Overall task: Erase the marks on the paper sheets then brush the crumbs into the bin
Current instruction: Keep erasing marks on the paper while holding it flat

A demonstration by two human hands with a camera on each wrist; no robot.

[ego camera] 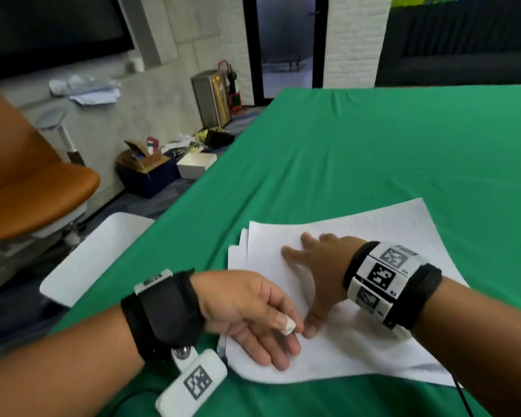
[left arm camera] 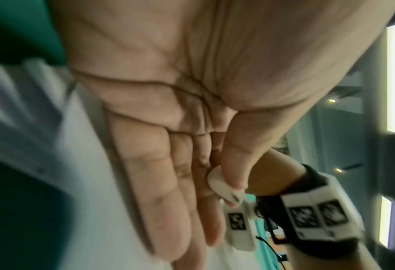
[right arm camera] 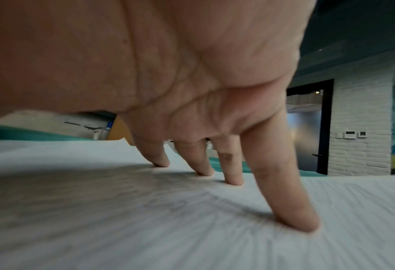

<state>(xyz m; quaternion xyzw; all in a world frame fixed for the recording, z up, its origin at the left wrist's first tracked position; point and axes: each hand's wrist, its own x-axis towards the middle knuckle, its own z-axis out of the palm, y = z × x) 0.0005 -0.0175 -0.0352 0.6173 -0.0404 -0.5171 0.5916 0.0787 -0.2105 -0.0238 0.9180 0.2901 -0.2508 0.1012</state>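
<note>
White paper sheets (ego camera: pixel 373 236), several in a loose fanned stack, lie on the green-draped bench (ego camera: pixel 373 145) at its near-left corner. Left hand (ego camera: pixel 241 308) pinches a small white eraser stub (ego camera: pixel 289 325) between thumb and forefinger, its tip on or just above the top sheet; the other fingers (left arm camera: pixel 159 191) lie straight along the paper. Right hand (ego camera: pixel 319 266) is spread wide, fingertips (right arm camera: pixel 295 221) pressing the top sheet to pin it. No marks legible on the paper from here; surface blurred in both wrist views.

Step in hand, as I judge it: erasing, not yet brushing. Next move likely calls for short rubbing strokes beside the pinning thumb, with steady downward pressure so the sheet does not buckle.

Containers: a white rectangular bin or tray (ego camera: pixel 94 260) sits off the bench's left edge, lower down; contents cannot be told. No crumbs visible.
</note>
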